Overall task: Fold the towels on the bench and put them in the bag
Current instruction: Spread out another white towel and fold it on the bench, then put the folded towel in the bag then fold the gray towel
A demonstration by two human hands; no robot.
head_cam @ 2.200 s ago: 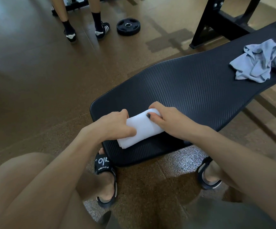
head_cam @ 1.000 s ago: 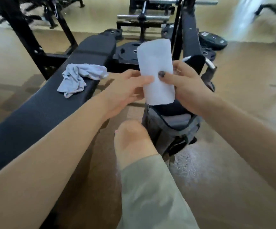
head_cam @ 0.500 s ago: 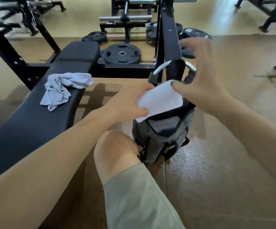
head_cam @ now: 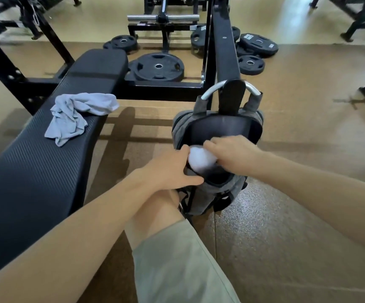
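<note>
White towel [head_cam: 201, 160]: folded, sunk partway into the mouth of the grey backpack [head_cam: 212, 189]; half a sec ago it was higher, above the rim.
Right hand [head_cam: 232, 154]: on top of towel, fingers curled over it, pressing down; earlier it was lifted w/ fingers spread.
Left hand [head_cam: 172, 171]: at bag's near-left rim, thumb side against towel, fingers on the rim fabric; exact grip can't tell.
Backpack: upright on floor, hangs by its loop at a black post [head_cam: 225, 62], flap open to the far side.
Grey towel [head_cam: 76, 117]: crumpled on bench [head_cam: 35, 171], near its right edge, well apart from bag.
Room: bare floor between bench & bag, also right of bag; weight plates [head_cam: 157, 66] beyond.
</note>
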